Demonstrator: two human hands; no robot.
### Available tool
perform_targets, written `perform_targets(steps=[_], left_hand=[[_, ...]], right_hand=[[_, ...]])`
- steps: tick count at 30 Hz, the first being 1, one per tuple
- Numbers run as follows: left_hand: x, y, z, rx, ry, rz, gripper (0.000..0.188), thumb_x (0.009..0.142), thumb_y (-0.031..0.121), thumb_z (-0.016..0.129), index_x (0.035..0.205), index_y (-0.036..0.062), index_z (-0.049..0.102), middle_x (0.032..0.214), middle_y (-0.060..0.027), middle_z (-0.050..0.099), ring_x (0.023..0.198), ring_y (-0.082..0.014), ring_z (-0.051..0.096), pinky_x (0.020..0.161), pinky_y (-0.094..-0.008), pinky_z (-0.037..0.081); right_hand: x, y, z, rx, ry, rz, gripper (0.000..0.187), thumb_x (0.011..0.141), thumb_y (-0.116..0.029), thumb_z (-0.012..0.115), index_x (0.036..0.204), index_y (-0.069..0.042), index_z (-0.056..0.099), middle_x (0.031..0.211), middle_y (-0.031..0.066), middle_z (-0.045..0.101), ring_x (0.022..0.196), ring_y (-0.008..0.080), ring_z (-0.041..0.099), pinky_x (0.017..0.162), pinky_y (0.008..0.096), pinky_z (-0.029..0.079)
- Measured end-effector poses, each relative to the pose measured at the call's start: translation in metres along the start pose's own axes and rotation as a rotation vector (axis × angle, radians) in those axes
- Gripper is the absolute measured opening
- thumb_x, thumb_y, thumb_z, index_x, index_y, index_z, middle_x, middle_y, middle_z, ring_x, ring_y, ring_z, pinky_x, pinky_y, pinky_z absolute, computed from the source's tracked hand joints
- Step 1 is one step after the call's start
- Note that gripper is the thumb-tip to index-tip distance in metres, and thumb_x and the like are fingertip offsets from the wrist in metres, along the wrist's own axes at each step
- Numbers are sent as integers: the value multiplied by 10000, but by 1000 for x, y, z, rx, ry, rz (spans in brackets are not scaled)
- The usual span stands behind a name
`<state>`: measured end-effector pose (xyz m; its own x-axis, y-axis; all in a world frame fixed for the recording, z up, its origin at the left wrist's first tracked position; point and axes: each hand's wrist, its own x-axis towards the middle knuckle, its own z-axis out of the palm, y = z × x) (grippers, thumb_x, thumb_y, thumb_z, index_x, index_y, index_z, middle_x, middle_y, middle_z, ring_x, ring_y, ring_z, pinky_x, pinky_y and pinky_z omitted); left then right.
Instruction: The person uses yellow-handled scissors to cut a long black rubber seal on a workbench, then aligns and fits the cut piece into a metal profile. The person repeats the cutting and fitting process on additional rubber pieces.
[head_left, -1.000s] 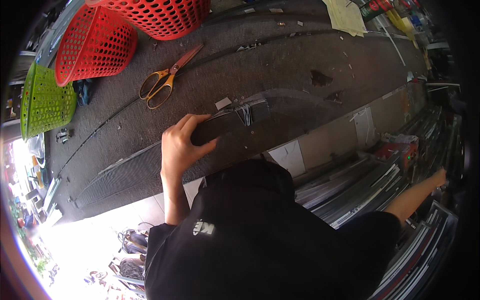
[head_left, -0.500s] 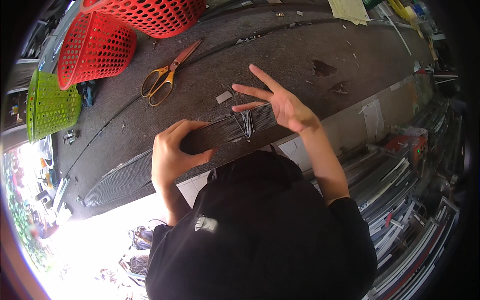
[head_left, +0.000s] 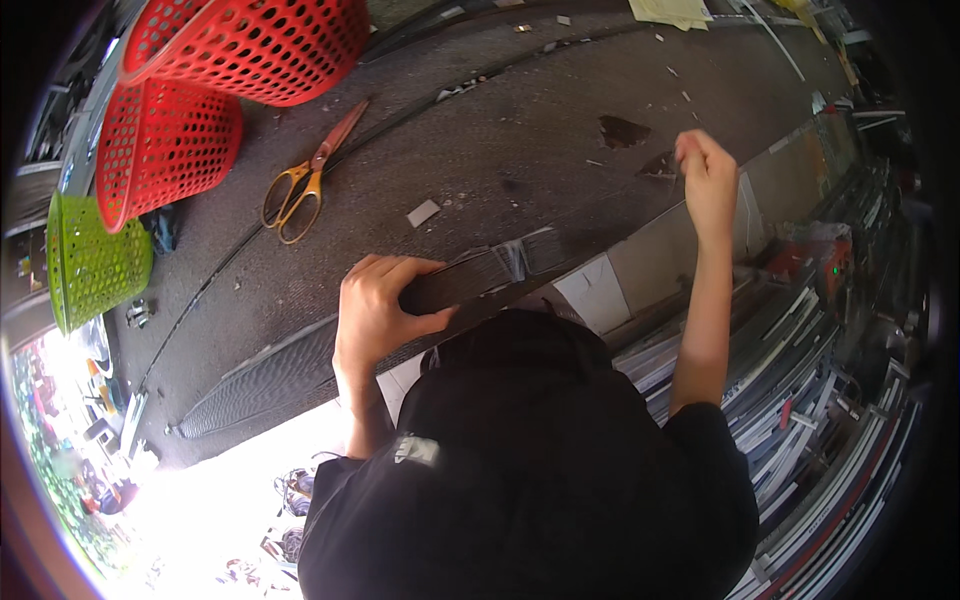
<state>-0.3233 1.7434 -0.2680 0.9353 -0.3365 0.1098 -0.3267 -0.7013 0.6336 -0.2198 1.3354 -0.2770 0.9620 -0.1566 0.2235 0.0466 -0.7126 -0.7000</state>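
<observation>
Left hand (head_left: 370,312): curved around a dark mesh bundle, fingers over the far edge and thumb on the near side, opened only as wide as the bundle.
Mesh bundle (head_left: 468,281): long, narrow and finely ribbed, lying along the near edge of the worktable; it spreads wider to the left of the hand.
Grey cord (head_left: 514,260): wound in several turns across the bundle, near its right end.
Right hand (head_left: 708,185): raised well apart from the bundle, out to the right, fingers curled in; I cannot tell whether anything is pinched there.
Pale chip (head_left: 423,213): small, rectangular, flat just beyond the bundle.
Scissors (head_left: 318,163): orange handles toward the person, reddish blades pointing away, beyond the left hand.
Worktable (head_left: 500,150): dark surface, scattered with scraps.
Red baskets (head_left: 172,140): two, perforated, at the far left, one overlapping the other in view.
Green basket (head_left: 98,262): perforated, beside the nearer red one.
Long strips (head_left: 800,450): stacked below the table, right.
</observation>
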Motion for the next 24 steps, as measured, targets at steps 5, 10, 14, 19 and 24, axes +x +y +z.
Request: perform_targets(steps=[5, 10, 14, 19, 24], left_hand=[[-12, -10, 2, 62, 38, -207, 441, 534, 100, 864, 965, 79, 772, 956, -57, 723, 945, -256, 681, 890, -409, 530], [-28, 5, 1, 354, 53, -488, 541, 531, 75, 857, 1062, 155, 793, 1283, -24, 648, 1262, -281, 551, 1126, -467, 419], [-30, 31, 20, 632, 36, -720, 634, 602, 92, 876, 1208, 235, 758, 1507, -13, 511, 1443, -313, 384, 1209, -506, 330], [-35, 30, 37, 875, 42, -946, 705, 707, 137, 837, 1362, 328, 657, 1612, 2, 393, 1478, -342, 329, 1221, -533, 273], [-52, -2, 43, 927, 87, -1121, 732, 749, 134, 813, 1409, 373, 607, 1606, -19, 404, 1458, -331, 371, 1186, -506, 310]], right_hand=[[70, 144, -76, -123, 383, 187, 298, 1003, -279, 631, 1053, -9, 748, 850, 74, 733, 788, 141, 641, 754, 320, 512], [147, 320, -241, -276, 495, 211, 378, 1017, -365, 607, 1124, -31, 750, 972, 120, 770, 902, 206, 717, 817, 348, 535], [244, 393, -381, -650, 438, 153, 417, 1002, -456, 562, 1092, -95, 750, 957, 104, 750, 924, 288, 714, 801, 392, 515], [342, 451, -482, -832, 459, 5, 437, 998, -489, 519, 1114, -134, 747, 1061, 142, 736, 1022, 412, 662, 850, 465, 504], [411, 516, -548, -865, 639, 110, 373, 975, -497, 545, 1099, -228, 772, 1072, 159, 736, 1024, 433, 669, 875, 502, 520]])
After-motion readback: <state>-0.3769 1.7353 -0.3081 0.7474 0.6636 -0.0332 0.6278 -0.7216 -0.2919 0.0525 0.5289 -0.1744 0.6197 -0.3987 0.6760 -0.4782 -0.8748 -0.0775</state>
